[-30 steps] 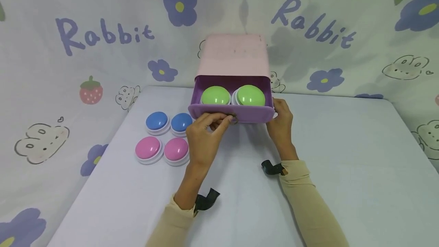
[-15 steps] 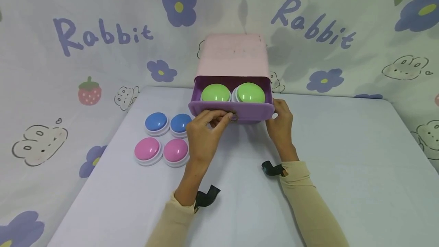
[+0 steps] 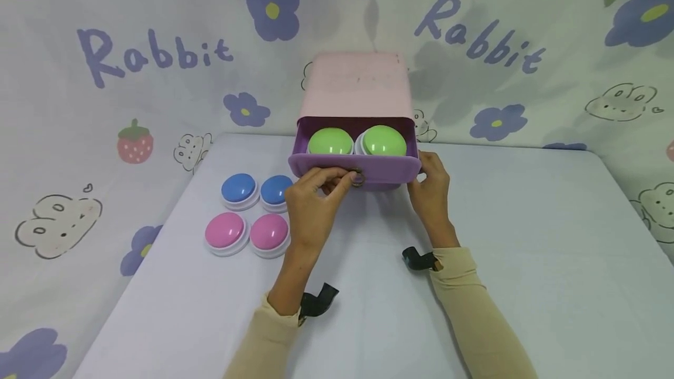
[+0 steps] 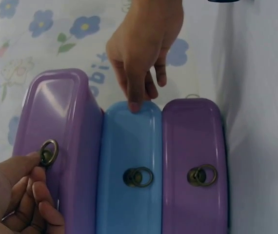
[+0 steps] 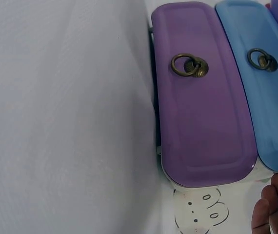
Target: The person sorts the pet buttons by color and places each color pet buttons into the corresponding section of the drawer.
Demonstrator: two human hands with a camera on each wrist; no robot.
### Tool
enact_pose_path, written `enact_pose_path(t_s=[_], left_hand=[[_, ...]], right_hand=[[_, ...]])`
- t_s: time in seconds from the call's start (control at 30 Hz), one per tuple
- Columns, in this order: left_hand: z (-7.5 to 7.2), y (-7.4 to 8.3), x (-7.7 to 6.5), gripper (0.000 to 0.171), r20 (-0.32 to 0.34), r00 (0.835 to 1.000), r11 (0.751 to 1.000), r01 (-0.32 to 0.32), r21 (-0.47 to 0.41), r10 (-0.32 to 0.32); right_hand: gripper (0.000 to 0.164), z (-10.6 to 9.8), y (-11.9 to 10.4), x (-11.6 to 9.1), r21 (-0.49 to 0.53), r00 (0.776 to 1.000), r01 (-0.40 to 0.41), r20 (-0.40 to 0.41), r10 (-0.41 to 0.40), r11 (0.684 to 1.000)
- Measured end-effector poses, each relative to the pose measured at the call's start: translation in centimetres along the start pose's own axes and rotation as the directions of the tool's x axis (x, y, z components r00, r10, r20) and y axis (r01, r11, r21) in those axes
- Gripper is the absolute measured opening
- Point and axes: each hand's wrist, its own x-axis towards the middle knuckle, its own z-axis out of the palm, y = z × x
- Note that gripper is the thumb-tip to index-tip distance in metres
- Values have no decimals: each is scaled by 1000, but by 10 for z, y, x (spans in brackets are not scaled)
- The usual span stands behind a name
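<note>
My left hand (image 3: 314, 206) pinches the brass ring pull (image 4: 49, 153) of a purple drawer (image 3: 384, 169). This top drawer juts out of a pink drawer chest (image 3: 358, 86). Inside lie two domed push lights or buttons with white bases, a left green dome (image 3: 330, 141) and a right green dome (image 3: 385, 141). Below it, the left wrist view shows a blue drawer (image 4: 131, 136) and a bottom purple drawer (image 4: 193, 141), both closed. At the chest's right side, my right hand (image 3: 432, 183) touches the end of the blue drawer with its thumb, other fingers loosely bent beside it.
Left of the chest on the white table (image 3: 526, 238) stand two blue domes (image 3: 238, 188) and two pink domes (image 3: 224, 230), all on white bases. A printed cloth (image 3: 221, 10) hangs behind the chest.
The top drawer's front has shifted slightly upward in the head view, with my left hand and the green domes. More of the front beneath it shows. My right hand stays put.
</note>
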Motion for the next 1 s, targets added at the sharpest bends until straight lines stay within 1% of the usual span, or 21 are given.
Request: enact_pose_path(t_s=[0.17,0.37,0.5,0.67,1.0], left_hand=[[3,-2,-1,15,3,1000,1000,10,-1,-10],[4,-3,2,15,6,1000,1000,7,0,-7],[4,-4,3,16,6,1000,1000,15,7,-15],[4,-5,6,16,1,1000,1000,-1,7,1],[5,-6,11,16,-4,1000,1000,-16,-5,16]], right_hand=[[30,-1,2,-1,-6,1000,-8,1,8,1000],[26,-1,3,0,11,1000,8,-14,-8,1000],[25,0,4,-1,20,1000,4,-9,-4,1000],[26,1,1,-2,38,1000,5,-6,-5,999],[26,2,2,2,17,1000,4,-4,-4,1000]])
